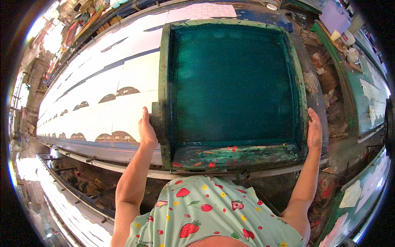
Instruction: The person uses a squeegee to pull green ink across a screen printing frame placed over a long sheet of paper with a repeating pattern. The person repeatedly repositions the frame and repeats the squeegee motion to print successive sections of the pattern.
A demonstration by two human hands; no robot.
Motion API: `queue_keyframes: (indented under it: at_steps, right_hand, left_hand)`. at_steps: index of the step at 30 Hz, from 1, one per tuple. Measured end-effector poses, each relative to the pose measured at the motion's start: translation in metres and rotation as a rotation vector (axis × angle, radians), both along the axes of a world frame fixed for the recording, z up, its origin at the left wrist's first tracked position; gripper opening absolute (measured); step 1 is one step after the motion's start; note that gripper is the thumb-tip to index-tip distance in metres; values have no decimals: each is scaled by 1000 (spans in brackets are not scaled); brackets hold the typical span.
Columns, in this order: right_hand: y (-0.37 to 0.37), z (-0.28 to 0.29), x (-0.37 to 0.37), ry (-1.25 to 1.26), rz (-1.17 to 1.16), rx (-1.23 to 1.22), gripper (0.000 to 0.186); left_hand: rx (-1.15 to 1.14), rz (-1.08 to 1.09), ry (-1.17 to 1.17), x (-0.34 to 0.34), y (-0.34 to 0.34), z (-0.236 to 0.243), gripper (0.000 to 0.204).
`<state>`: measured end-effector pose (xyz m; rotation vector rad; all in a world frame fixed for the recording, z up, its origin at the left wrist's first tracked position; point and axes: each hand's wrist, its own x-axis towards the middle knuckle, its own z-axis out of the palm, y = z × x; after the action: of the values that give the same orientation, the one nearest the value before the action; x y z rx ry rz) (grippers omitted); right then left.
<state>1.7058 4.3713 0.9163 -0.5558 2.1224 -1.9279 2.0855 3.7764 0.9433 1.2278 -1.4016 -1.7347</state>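
Note:
A large screen printing frame (pixel 163 74) lies in front of me, its mesh dark green and its wooden border pale green and worn. Along its near edge runs a strip smeared with green, red and black paint. My left hand (pixel 147 129) grips the frame's left side by a dark block (pixel 157 117), thumb up and the other fingers mostly hidden. On the opposite side, my right hand (pixel 314 129) is closed against the outer edge of the frame, with its fingertips partly out of sight.
White paper sheets (pixel 94 119) with scalloped edges lie in rows on the long table to the left. A metal rail (pixel 103 158) runs along its near edge. On the right, another green table (pixel 366 103) holds papers, a white tub (pixel 347 38) and a purple container (pixel 334 18).

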Motion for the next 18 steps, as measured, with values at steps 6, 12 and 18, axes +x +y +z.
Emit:
queue_keyframes:
  at_steps: [6, 12, 18]
  right_hand:
    - [-37, 47, 46, 231, -121, 562, 64]
    - [-109, 97, 165, 502, 564, 561, 62]
    - [-131, 80, 198, 729, 552, 775, 50]
  left_hand:
    - [23, -45, 9, -11, 11, 10, 75]
    - [33, -31, -33, -18, 7, -14, 80]
    - [-45, -114, -208, -22, 0, -36, 83]
